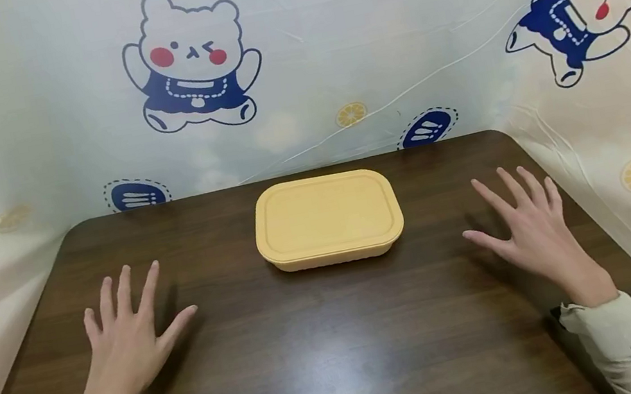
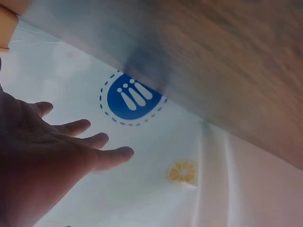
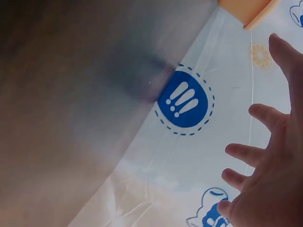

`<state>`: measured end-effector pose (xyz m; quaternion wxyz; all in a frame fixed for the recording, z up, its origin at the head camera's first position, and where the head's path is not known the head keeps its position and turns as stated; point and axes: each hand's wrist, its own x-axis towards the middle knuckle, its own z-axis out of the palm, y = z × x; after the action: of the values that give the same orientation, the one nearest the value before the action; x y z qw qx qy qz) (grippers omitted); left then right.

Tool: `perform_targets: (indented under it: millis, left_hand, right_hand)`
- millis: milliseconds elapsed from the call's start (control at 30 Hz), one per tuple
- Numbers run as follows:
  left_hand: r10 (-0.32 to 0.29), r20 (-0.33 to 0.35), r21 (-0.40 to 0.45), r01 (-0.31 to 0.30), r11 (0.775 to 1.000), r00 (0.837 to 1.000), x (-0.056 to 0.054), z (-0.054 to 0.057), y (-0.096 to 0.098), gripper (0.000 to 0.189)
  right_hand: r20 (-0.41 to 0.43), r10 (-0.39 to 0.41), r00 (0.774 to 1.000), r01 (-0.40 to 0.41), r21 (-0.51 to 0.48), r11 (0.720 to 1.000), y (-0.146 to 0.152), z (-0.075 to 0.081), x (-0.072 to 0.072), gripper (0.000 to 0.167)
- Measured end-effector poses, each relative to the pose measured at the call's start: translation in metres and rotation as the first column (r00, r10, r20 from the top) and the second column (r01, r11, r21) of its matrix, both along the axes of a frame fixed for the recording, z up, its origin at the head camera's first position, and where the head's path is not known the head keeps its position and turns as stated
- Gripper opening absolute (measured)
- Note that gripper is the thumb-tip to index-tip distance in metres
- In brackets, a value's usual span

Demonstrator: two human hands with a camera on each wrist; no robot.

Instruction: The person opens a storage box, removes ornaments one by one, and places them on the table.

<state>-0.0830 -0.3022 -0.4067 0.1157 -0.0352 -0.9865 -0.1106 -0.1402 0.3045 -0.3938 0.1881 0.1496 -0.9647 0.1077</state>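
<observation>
A yellow lidded box (image 1: 327,216), rectangular with rounded corners, stands at the back middle of the table with its lid on. To its left, my left hand (image 1: 126,343) is held over the table with fingers spread, touching nothing. On the other side my right hand (image 1: 534,232) hovers with fingers and thumb apart, also holding nothing. Both hands are well away from the box. In the left wrist view a piece of the box (image 2: 6,28) shows at the upper left corner; the right wrist view has its edge (image 3: 248,12) at the top.
The dark brown wooden table (image 1: 328,342) has rounded back corners. A pale cloth (image 1: 315,49) printed with bears and orange slices hangs behind it and along both sides. Light-coloured sleeves (image 1: 626,339) cover both forearms.
</observation>
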Motion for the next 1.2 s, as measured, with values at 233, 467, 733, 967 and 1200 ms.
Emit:
perform_targets:
  millis: [233, 467, 733, 967, 1200]
  left_hand:
    - [-0.069, 0.017, 0.112, 0.067, 0.992, 0.997, -0.008, 0.007, 0.008, 0.076]
    - [-0.117, 0.058, 0.237, 0.1, 0.966, 0.991, -0.018, 0.027, 0.023, 0.071]
    - [-0.161, 0.096, 0.288, 0.128, 0.949, 0.982, -0.03, 0.037, 0.041, 0.07]
    - [-0.207, 0.144, 0.339, 0.148, 0.929, 0.968, -0.048, 0.036, 0.056, 0.072]
    - [-0.252, 0.17, 0.455, 0.151, 0.878, 0.953, -0.068, 0.034, 0.066, 0.065]
  right_hand:
    - [0.058, 0.044, 0.997, -0.041, -0.044, 0.998, -0.014, 0.01, -0.01, 0.079]
    - [0.101, 0.085, 0.991, -0.075, -0.094, 0.993, -0.034, 0.021, -0.023, 0.072]
    - [0.172, 0.145, 0.974, -0.12, -0.148, 0.982, -0.058, 0.025, -0.04, 0.069]
    - [0.238, 0.184, 0.954, -0.13, -0.223, 0.966, -0.07, 0.027, -0.055, 0.068]
    - [0.289, 0.235, 0.928, -0.142, -0.311, 0.94, -0.078, 0.027, -0.066, 0.063]
